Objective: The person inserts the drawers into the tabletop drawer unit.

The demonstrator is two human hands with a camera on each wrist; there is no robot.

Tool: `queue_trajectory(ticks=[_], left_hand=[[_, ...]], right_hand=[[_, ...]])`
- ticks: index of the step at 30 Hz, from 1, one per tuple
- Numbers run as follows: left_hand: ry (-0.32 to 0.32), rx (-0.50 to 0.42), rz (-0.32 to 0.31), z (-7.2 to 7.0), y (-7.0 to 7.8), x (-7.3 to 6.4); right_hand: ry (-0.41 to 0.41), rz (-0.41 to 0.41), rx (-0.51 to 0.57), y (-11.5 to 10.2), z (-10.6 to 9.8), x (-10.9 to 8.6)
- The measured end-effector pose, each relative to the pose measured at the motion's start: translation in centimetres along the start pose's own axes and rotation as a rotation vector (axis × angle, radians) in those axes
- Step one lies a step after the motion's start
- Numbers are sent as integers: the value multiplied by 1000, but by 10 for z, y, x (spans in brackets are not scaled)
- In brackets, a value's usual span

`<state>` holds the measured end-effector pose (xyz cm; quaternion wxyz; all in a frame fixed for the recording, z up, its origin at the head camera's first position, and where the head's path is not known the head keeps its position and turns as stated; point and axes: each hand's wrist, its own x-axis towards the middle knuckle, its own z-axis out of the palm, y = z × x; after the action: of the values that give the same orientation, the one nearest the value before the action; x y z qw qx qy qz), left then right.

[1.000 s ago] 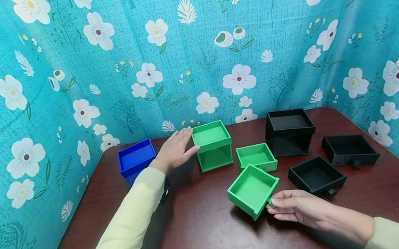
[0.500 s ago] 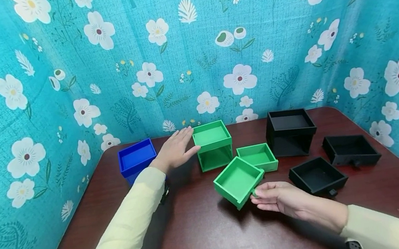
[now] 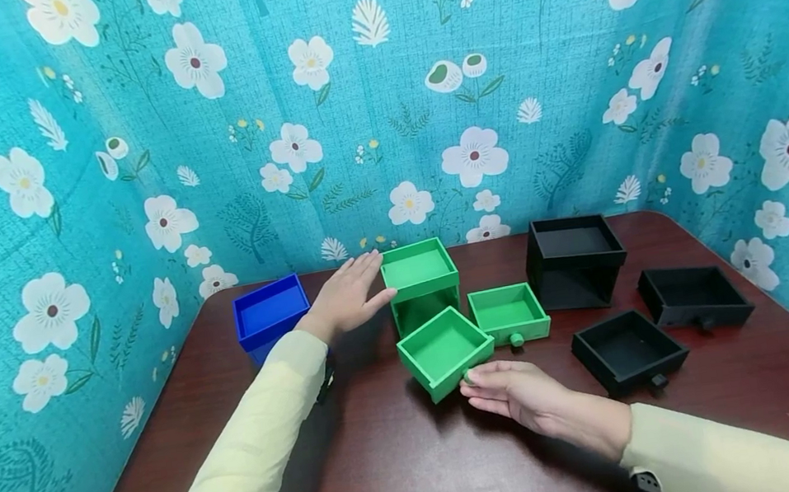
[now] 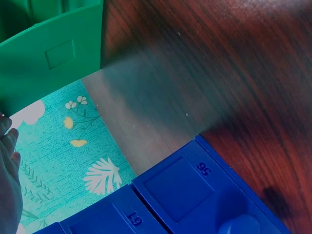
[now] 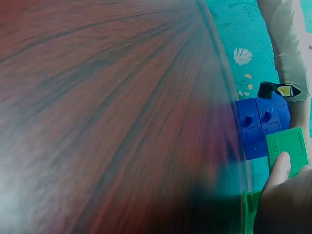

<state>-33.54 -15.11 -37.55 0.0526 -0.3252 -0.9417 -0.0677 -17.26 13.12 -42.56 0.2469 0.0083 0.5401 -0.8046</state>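
Observation:
My right hand (image 3: 527, 399) pinches the small knob of a shallow green drawer (image 3: 447, 347), held tilted above the table in front of the green cabinet (image 3: 422, 285). The drawer's back corner overlaps the cabinet's open lower front in the head view. In the right wrist view, my thumb (image 5: 280, 168) lies against the drawer's green front (image 5: 288, 141). My left hand (image 3: 347, 295) has straight fingers, their tips right at the cabinet's left side. That green side wall (image 4: 29, 73) also shows in the left wrist view. A second green drawer (image 3: 509, 307) sits on the table, right of the cabinet.
At the left stands a blue cabinet (image 3: 270, 308), partly behind my left arm; its drawer fronts (image 4: 178, 187) bear numbers. A black cabinet (image 3: 576, 262) stands back right, with two black drawers (image 3: 628, 346) in front and beside it. A flowered curtain (image 3: 363, 117) hangs behind the table (image 3: 410, 477).
My right hand has carried the green drawer left and slightly back, closer to the green cabinet's opening, turning it somewhat. The left hand has stayed in place.

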Motion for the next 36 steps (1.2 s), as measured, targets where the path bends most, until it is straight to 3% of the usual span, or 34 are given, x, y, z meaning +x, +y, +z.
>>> queue_trajectory(ticks=[16,36], left_hand=[[-3,5,-5,-1,-1,-1],[-16,11,-12,-2,2,-2]], right_hand=[[200,-66,101,16,22,27],[321,-106,118,27,30,49]])
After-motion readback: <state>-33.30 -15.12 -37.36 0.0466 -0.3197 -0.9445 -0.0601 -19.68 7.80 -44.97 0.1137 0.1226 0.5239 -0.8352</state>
